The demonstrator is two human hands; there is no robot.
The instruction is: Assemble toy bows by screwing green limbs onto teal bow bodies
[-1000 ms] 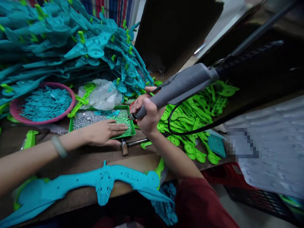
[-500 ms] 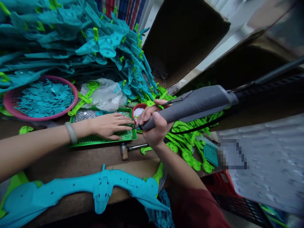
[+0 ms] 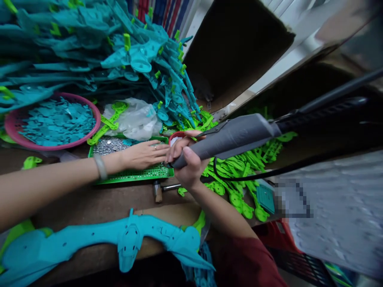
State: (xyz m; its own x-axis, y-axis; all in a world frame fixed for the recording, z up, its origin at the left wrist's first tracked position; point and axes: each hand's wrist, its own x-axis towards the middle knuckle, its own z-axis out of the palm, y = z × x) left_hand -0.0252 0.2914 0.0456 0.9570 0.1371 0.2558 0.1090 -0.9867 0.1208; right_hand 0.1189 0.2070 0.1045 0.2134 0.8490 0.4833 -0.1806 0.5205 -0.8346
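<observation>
The right hand [image 3: 190, 167] has its fingers wrapped round one gray power driver [image 3: 233, 135], its faint lettering unreadable; the left hand [image 3: 140, 156] stretches its fingers nearly straight towards the tip, pinching something or not, I cannot tell. Beneath them sits one green tray [image 3: 131, 178]; nearer the body, one hammer [image 3: 157, 192], then one blue bow-shaped part [image 3: 128, 243].

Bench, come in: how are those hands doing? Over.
Right hand gripping grey tool. Left hand over green tray, its grip unclear. Hammer lying beside tray.
</observation>
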